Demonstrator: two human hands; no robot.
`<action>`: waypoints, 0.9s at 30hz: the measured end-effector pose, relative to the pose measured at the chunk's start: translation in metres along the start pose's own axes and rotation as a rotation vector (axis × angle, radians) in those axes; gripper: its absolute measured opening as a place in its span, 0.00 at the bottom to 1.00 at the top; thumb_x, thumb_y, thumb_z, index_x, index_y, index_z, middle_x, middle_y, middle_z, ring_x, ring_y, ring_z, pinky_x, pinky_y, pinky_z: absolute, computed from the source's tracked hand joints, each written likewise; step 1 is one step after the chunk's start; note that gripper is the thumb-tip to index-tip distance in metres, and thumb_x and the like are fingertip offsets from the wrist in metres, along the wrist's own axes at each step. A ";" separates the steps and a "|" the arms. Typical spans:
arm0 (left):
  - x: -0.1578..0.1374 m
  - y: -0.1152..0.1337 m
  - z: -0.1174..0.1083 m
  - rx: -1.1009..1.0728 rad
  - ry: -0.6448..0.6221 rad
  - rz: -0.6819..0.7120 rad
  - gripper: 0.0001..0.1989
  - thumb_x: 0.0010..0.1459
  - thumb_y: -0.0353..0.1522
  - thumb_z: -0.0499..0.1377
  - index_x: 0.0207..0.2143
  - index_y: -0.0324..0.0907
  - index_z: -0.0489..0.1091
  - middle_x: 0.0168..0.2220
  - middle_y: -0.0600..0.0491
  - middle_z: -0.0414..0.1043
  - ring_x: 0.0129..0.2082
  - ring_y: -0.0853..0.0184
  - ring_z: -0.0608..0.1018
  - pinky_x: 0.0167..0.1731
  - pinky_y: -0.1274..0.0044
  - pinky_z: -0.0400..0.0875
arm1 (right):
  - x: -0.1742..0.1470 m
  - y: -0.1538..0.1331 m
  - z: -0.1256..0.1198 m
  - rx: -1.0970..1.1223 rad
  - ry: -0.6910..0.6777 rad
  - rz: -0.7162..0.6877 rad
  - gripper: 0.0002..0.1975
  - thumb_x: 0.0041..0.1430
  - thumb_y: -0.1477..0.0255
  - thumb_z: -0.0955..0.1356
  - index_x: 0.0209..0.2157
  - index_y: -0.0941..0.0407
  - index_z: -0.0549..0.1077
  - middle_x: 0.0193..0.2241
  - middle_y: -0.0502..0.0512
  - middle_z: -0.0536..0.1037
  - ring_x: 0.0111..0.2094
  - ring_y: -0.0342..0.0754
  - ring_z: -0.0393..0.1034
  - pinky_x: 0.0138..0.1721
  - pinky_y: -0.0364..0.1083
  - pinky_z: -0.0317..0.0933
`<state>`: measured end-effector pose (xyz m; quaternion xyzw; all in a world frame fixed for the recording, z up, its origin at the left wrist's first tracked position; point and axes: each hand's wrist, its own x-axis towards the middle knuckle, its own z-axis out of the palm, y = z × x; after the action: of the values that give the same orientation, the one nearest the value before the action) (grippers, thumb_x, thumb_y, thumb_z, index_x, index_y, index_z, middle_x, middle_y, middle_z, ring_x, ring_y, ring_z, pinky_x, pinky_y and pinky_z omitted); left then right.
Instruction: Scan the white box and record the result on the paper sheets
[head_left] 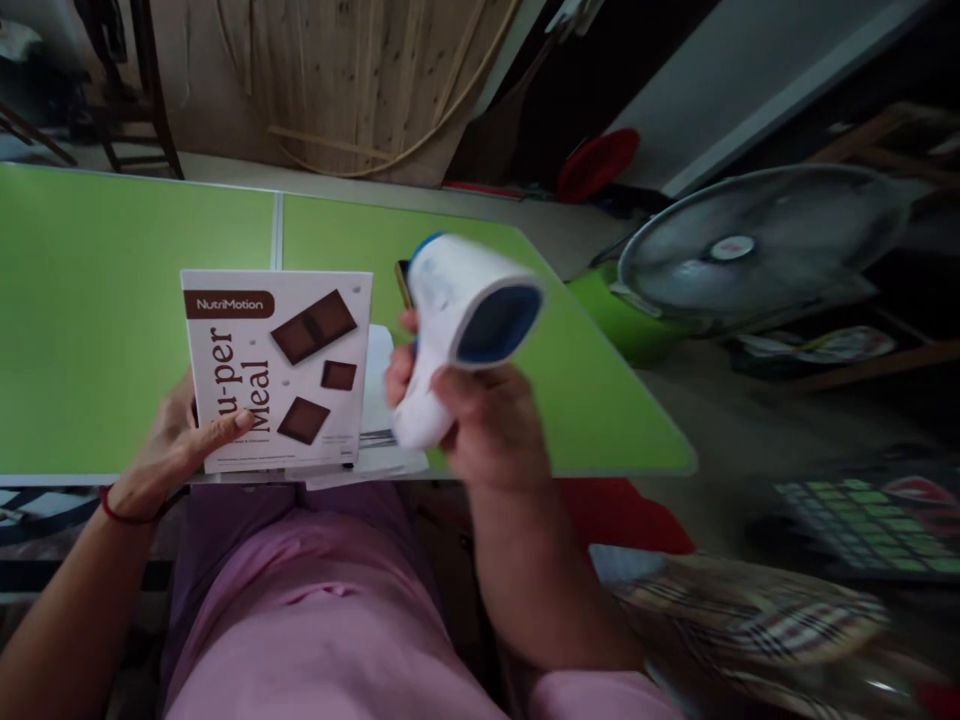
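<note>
My left hand (176, 440) grips a white box (315, 330) by its left side, thumb across the front. The box stands upright near the table's front edge, its face toward me, with brown chocolate pieces and the words "NutriMotion" and "Meal" on it. To its right, my right hand (487, 420) is wrapped round the handle of a white and blue gun-shaped infrared thermometer (442, 300), raised above the table and slightly blurred. Its dark screen faces toward me and to the right. Some white paper (382, 460) lies partly hidden behind the box.
A green folding table (112, 230) spans the front, with a seam left of its middle. A small dark and yellowish item (403, 283) shows behind the thermometer. On the right stand a large fan (765, 250) and a green bin (637, 325). Plaid cloth (765, 610) lies at lower right.
</note>
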<state>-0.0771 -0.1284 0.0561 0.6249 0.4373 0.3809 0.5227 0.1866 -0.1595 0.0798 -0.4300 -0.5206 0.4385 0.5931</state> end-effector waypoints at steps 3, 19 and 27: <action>0.000 0.000 -0.001 -0.007 -0.008 0.004 0.23 0.55 0.43 0.68 0.48 0.40 0.72 0.46 0.46 0.78 0.43 0.56 0.80 0.39 0.71 0.79 | 0.035 0.011 -0.058 -0.568 0.001 -0.113 0.23 0.51 0.53 0.72 0.45 0.52 0.76 0.38 0.55 0.78 0.39 0.52 0.73 0.39 0.52 0.68; 0.044 0.030 -0.010 -0.151 0.297 0.155 0.19 0.48 0.35 0.72 0.40 0.39 0.71 0.47 0.52 0.79 0.46 0.59 0.79 0.46 0.71 0.78 | 0.067 0.072 -0.108 -1.437 -0.413 -0.178 0.27 0.54 0.74 0.65 0.57 0.61 0.66 0.51 0.70 0.71 0.50 0.63 0.65 0.51 0.59 0.62; 0.139 0.006 -0.013 -0.008 0.195 0.266 0.40 0.42 0.45 0.73 0.48 0.36 0.56 0.52 0.56 0.72 0.52 0.65 0.74 0.52 0.74 0.73 | 0.042 0.051 -0.028 -1.034 -0.431 -0.254 0.09 0.63 0.66 0.67 0.38 0.56 0.76 0.34 0.59 0.79 0.34 0.52 0.72 0.38 0.51 0.64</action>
<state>-0.0427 0.0066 0.0667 0.6353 0.3979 0.5072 0.4253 0.2139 -0.1080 0.0381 -0.4993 -0.8240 0.1297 0.2343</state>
